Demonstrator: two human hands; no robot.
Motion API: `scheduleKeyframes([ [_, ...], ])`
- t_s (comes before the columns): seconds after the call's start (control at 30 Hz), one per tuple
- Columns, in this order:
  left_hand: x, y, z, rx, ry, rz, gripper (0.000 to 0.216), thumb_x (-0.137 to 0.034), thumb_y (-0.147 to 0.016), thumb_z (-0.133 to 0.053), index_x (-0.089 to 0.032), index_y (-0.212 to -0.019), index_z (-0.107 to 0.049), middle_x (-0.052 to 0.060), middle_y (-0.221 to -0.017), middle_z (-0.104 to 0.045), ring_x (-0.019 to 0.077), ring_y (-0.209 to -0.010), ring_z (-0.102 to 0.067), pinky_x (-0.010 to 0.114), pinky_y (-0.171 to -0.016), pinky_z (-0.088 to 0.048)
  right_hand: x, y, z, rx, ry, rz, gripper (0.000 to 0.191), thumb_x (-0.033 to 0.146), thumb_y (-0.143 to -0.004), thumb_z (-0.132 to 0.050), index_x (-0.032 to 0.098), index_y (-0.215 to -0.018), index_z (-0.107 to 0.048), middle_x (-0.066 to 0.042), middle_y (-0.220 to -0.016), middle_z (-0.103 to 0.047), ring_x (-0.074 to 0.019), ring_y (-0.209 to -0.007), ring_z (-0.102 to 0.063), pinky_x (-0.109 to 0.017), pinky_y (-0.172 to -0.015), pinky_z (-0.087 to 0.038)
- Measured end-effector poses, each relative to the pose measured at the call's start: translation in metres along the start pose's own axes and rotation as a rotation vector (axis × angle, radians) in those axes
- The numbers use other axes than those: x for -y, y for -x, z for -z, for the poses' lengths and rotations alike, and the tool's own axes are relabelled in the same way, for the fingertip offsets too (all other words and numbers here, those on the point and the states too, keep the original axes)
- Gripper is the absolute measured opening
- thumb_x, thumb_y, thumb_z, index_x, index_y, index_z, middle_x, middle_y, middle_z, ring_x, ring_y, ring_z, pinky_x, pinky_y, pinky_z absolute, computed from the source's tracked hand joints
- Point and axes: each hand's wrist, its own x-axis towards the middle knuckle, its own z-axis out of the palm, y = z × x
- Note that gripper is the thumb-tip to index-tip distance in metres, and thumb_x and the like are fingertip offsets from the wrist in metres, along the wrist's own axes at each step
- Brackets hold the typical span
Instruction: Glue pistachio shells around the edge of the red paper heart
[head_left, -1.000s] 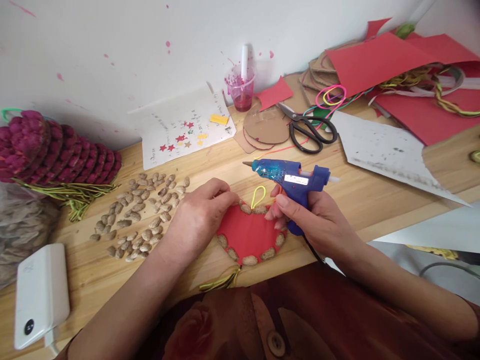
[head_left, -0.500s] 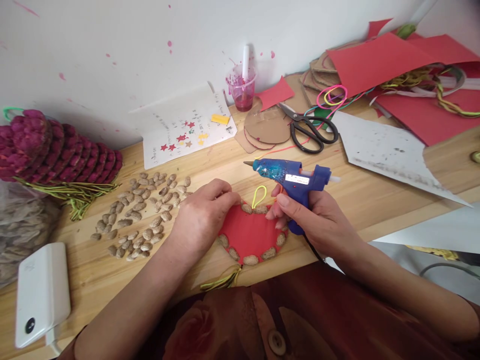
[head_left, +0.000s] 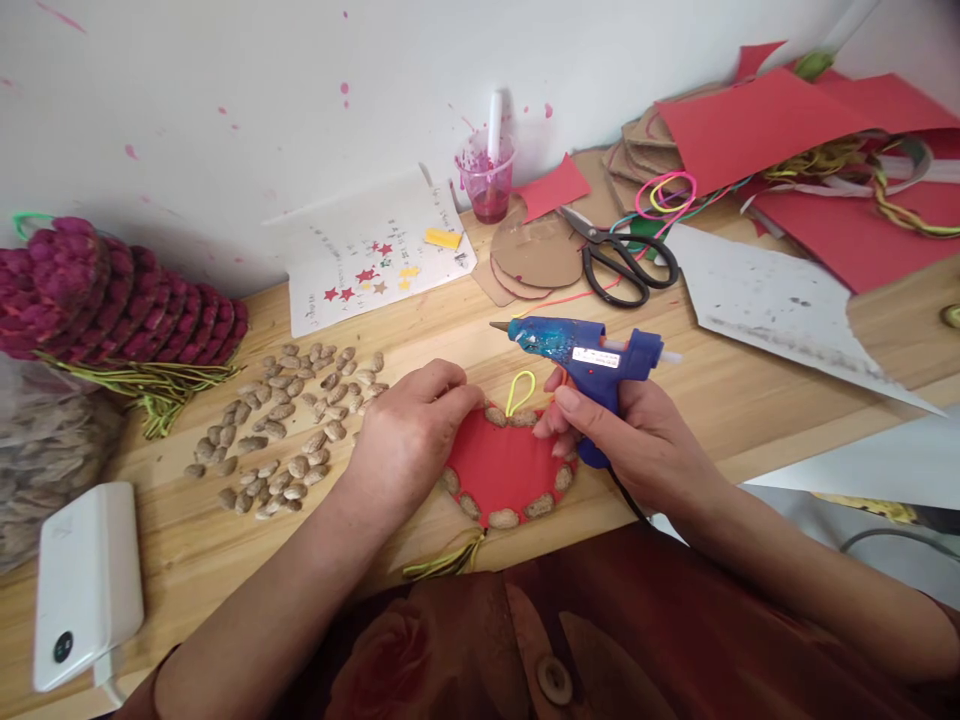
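In my right hand (head_left: 637,425) is a blue glue gun (head_left: 577,350), its nozzle pointing left above the table. Below it lies a red card shape (head_left: 510,465) edged with peanuts (head_left: 502,518), with a yellow loop (head_left: 520,394) at the top and a yellow-green tassel (head_left: 450,560) at the bottom. My left hand (head_left: 412,430) rests on the card's upper left edge, fingers bent and closed together. Whatever lies under those fingertips is hidden. The fingertips of my right hand also reach the card's upper right edge.
Loose peanuts (head_left: 277,410) are spread left of the card. Behind are scissors (head_left: 626,262), cardboard discs (head_left: 536,250), a stained cup (head_left: 486,185) and a sheet with star stickers (head_left: 375,260). Red card (head_left: 757,115) fills the back right; a white power bank (head_left: 90,585) sits front left.
The view has shifted very slightly. Both hands, the glue gun and the card stay in nearly the same places.
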Motion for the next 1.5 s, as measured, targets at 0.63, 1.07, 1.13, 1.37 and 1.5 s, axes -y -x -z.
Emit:
scheduleKeyframes([
  [0.63, -0.011, 0.043, -0.008, 0.016, -0.005, -0.010, 0.060, 0.004, -0.091, -0.041, -0.014, -0.147, -0.048, 0.016, -0.140, -0.055, 0.0227, -0.126, -0.061, 0.032, -0.101, -0.058, 0.000, 0.000, -0.001, -0.010, -0.020, 0.003, 0.034, 0.050, -0.089, -0.075, 0.018, -0.095, -0.065, -0.002, -0.076, -0.071, -0.0141, -0.060, -0.065, -0.027, -0.054, -0.059],
  [1.07, -0.021, 0.033, -0.003, 0.073, -0.221, -0.160, 0.054, 0.001, -0.089, -0.044, 0.000, -0.142, -0.049, 0.025, -0.136, -0.059, 0.0317, -0.113, -0.058, 0.045, -0.099, -0.057, 0.000, 0.000, 0.001, -0.004, 0.009, 0.004, 0.033, 0.049, -0.090, -0.074, 0.018, -0.092, -0.065, -0.003, -0.077, -0.073, -0.0132, -0.060, -0.065, -0.026, -0.055, -0.058],
  [1.13, -0.023, 0.032, -0.003, 0.076, -0.229, -0.155, 0.054, 0.000, -0.089, -0.043, -0.001, -0.142, -0.048, 0.026, -0.136, -0.059, 0.0321, -0.112, -0.059, 0.046, -0.098, -0.057, -0.001, 0.000, 0.001, -0.004, 0.011, 0.013, 0.032, 0.049, -0.090, -0.074, 0.018, -0.093, -0.065, -0.002, -0.076, -0.073, -0.0134, -0.059, -0.065, -0.027, -0.055, -0.058],
  [1.37, -0.017, 0.030, -0.006, -0.059, -0.028, 0.034, 0.042, -0.003, -0.096, -0.047, -0.013, -0.135, -0.059, 0.015, -0.135, -0.062, 0.0233, -0.115, -0.065, 0.036, -0.098, -0.058, -0.001, 0.000, 0.000, -0.001, -0.008, 0.015, 0.032, 0.049, -0.090, -0.074, 0.019, -0.095, -0.065, -0.001, -0.076, -0.071, -0.0135, -0.060, -0.065, -0.027, -0.054, -0.059],
  [1.5, -0.014, 0.019, -0.003, -0.154, 0.089, 0.171, 0.021, -0.015, -0.097, -0.062, -0.018, -0.115, -0.072, 0.008, -0.121, -0.068, 0.0167, -0.099, -0.070, 0.027, -0.086, -0.060, -0.001, 0.000, -0.001, -0.006, -0.001, 0.011, 0.031, 0.048, -0.090, -0.074, 0.019, -0.094, -0.065, -0.001, -0.075, -0.071, -0.0135, -0.060, -0.065, -0.027, -0.054, -0.058],
])
